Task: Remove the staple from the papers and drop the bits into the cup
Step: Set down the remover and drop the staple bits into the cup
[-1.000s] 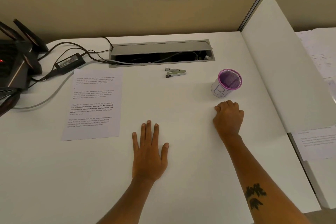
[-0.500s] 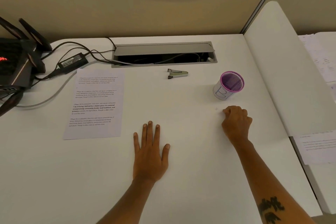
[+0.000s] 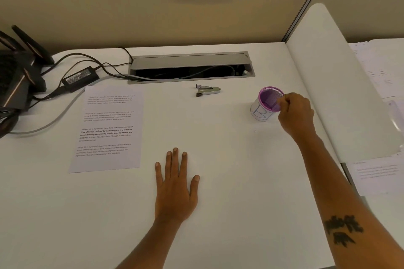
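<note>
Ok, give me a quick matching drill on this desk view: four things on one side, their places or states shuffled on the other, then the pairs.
Things:
1. purple mesh cup with white paper label
2. small metal staple remover
3. printed white paper sheets
4. left hand

Places or states:
A. flat, palm down, on the white desk
B. lying untouched just in front of the grey cable tray
C. at the left, near the black power adapter
D. right hand with pinched fingers at its rim

Pairs: 1-D, 2-B, 3-C, 4-A

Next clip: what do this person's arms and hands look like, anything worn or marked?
Both forearms are bare, with no sleeves in view. The left hand and right hand show no rings, watch or gloves. A dark tattoo marks the right forearm.
</note>
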### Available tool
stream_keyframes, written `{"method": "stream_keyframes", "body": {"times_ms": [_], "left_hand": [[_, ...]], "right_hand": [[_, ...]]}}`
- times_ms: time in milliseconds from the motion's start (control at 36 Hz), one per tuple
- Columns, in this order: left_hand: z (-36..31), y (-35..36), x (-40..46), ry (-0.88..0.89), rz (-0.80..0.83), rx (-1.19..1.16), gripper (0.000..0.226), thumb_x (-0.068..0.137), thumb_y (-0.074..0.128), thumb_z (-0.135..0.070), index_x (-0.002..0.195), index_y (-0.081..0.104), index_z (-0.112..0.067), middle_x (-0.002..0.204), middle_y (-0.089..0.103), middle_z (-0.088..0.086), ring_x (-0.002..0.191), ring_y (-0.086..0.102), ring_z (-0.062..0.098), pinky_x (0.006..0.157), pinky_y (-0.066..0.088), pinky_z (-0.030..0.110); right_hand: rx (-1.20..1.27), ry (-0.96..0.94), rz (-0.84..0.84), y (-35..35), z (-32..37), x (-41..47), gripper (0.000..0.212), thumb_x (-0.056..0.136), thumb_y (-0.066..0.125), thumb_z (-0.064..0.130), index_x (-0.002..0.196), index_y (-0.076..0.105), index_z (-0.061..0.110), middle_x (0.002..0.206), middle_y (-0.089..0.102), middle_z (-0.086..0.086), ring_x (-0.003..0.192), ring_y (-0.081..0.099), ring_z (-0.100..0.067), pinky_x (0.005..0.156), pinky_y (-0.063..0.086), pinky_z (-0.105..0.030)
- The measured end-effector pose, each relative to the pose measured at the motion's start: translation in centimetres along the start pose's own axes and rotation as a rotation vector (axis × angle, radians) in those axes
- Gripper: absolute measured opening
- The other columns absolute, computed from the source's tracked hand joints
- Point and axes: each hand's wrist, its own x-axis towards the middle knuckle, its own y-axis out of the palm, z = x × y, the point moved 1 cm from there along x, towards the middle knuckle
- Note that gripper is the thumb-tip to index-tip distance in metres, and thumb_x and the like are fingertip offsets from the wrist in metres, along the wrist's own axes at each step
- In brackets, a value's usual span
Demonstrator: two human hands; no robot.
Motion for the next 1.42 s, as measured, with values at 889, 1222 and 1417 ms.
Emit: {"method": "stream_keyframes", "body": {"times_ms": [889,1222,1417], "left_hand": [[0.0,0.1,0.1,0.006,0.003,-0.015,0.074,0.109,0.026,-0.055,0.172,0.007,-0.019,0.181,-0.002,0.008,0.168,-0.003,0.025,0.134,0.01,0.062],[0.0,0.1,0.1,0.003,-0.003,0.002,0.074,0.109,0.026,-0.055,0.172,0.008,-0.018,0.181,-0.001,0.008,0.168,-0.003,0.025,0.133,0.011,0.062],[0.0,0.2,0.1,0.002,-0.003,0.015,0.074,0.109,0.025,-0.055,0.172,0.009,-0.019,0.181,-0.002,0.008,0.168,-0.003,0.025,0.134,0.009,0.061]], "right_hand": [[0.174,-0.059,-0.168,-0.8,-0.3,-1.0,0.01,0.09,0.072,0.011,0.097,0.08,0.012,0.096,0.077,-0.007,0.078,0.067,-0.019,0.072,0.049,-0.017],[-0.114,0.155,0.053,7.1,-2.7,-12.9,0.069,0.094,0.065,0.051,0.15,0.049,0.014,0.158,0.04,-0.013,0.144,0.036,-0.039,0.108,0.039,-0.06],[-0.29,0.161,0.171,9.7,-1.2,-14.1,0.081,0.102,0.037,0.062,0.164,0.019,0.012,0.174,0.011,-0.011,0.157,0.014,-0.041,0.123,0.018,-0.062]]}}
